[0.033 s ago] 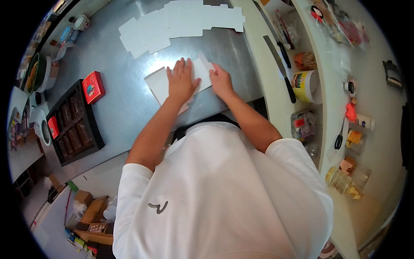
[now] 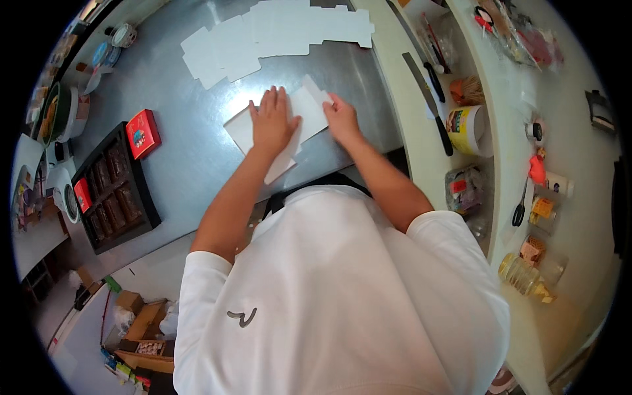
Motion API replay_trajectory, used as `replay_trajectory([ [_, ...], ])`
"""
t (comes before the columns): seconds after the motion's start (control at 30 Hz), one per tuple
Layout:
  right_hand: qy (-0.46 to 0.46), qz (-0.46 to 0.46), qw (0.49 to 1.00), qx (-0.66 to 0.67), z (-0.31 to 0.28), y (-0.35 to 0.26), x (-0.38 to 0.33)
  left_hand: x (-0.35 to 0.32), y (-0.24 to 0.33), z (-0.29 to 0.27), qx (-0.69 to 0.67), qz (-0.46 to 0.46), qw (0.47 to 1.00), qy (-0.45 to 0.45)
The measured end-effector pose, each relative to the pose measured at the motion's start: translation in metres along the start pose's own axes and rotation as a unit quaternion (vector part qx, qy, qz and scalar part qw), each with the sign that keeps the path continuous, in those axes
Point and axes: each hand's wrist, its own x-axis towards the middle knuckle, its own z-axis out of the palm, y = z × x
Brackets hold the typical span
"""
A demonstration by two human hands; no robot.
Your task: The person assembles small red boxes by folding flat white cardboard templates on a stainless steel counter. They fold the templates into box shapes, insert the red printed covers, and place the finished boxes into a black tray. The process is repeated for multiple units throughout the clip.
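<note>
A white folding carton blank point(image 2: 308, 113) lies partly folded on the steel table in front of me. My left hand point(image 2: 272, 125) is flat on it, fingers stretched out, pressing on its middle. At its right end my right hand point(image 2: 342, 119) pinches the edge of a flap between thumb and fingers. One panel sticks out toward me below my left hand. Farther back, several flat white carton blanks point(image 2: 263, 36) overlap in a fanned row, plain side up.
A black tray point(image 2: 143, 207) with dark wrapped pieces stands at left, a small red box point(image 2: 143, 133) at its far corner. Bowls and tubs line the left edge. On the right ledge lie a long knife point(image 2: 428, 99) and a yellow-labelled tub point(image 2: 466, 130); scissors point(image 2: 520, 209) lie farther right.
My right hand and the flap it pinches have shifted slightly to the right. The panel nearest me sticks out more below my left hand, which stays flat on the carton.
</note>
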Motion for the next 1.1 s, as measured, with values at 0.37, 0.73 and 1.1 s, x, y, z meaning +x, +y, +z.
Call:
replay_trajectory([
  [0.37, -0.014, 0.004, 0.953, 0.301, -0.042, -0.020, 0.014, 0.007, -0.046, -0.055, -0.390, -0.160, 0.891, -0.168],
  [0.73, -0.046, -0.076, 0.994, -0.057, 0.009, -0.027, -0.037, -0.024, -0.025, -0.083, -0.173, -0.162, 0.971, 0.023],
  [1.1, -0.007, -0.088, 0.996, 0.006, -0.014, -0.044, -0.014, -0.020, -0.042, -0.117, -0.549, -0.184, 0.810, -0.093],
])
